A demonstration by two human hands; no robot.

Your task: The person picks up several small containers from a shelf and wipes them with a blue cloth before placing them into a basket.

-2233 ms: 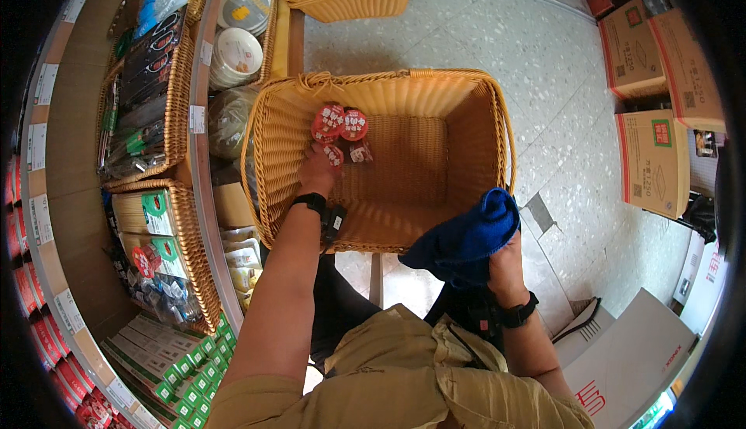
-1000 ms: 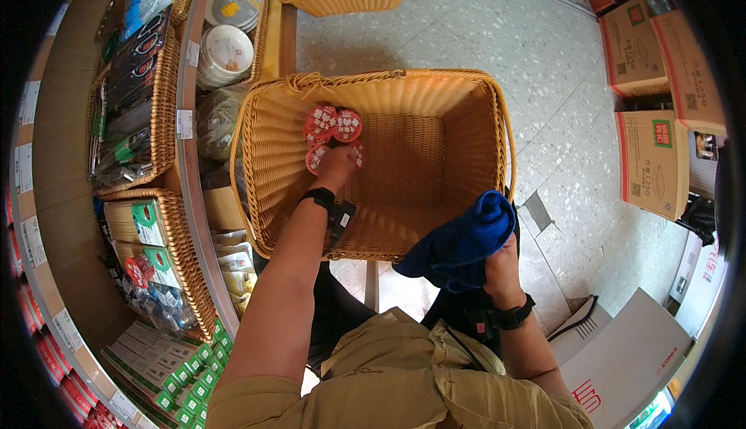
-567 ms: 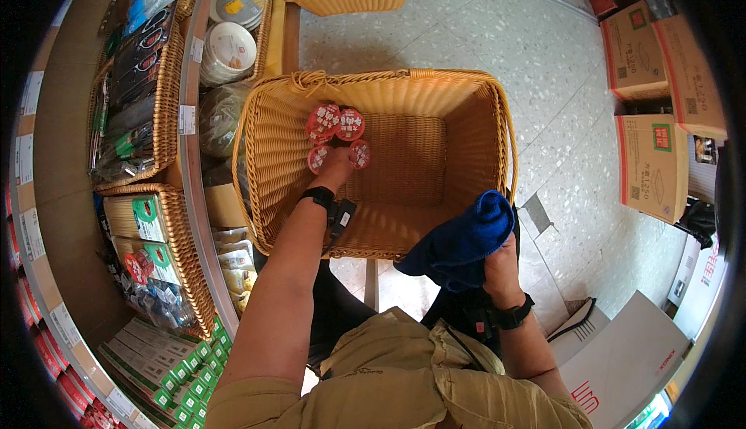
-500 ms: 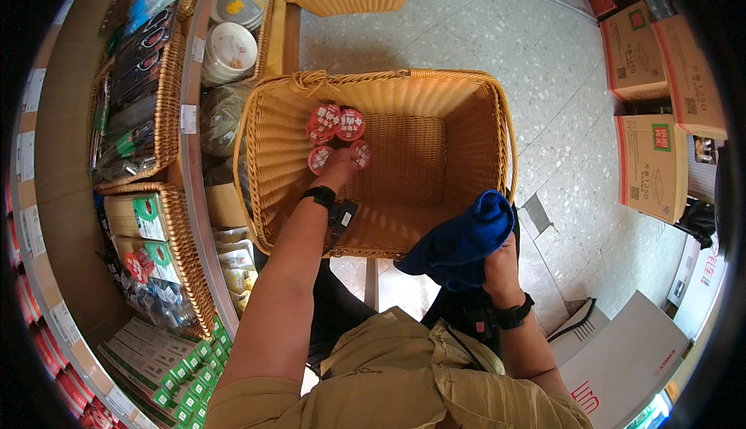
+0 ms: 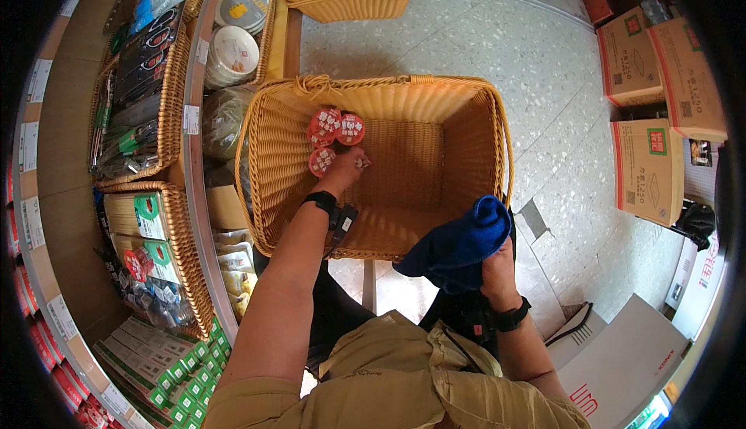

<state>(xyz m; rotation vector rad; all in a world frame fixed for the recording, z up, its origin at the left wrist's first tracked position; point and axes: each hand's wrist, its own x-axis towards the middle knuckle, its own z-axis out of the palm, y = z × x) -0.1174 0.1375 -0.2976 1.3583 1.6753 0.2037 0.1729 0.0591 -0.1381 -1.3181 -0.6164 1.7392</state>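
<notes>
**Small red-lidded cups being lined up in a wicker basket's corner**

The left hand (image 5: 342, 169) is reaching down into the big wicker basket (image 5: 482, 141), resting on the woven floor near its far-left corner. Its fingers are curling together around something small, though what they are pinching is too hidden to tell. Just beside the knuckles, three red-lidded cups (image 5: 332, 134) are sitting in a tight cluster, two side by side at the back and one in front, touching or nearly so. They are standing upright with lids facing up, probably so the printed tops are showing and the cups are packing neatly against the wall. Being round, they have no real long axis across the floor; their axis is running vertically.

The right hand (image 5: 497, 262) is hanging outside the basket's near rim, fingers closing on a bunched blue cloth (image 5: 458, 242) (apparently kept out of the way). The basket's long side is running left to right across the view.
</notes>
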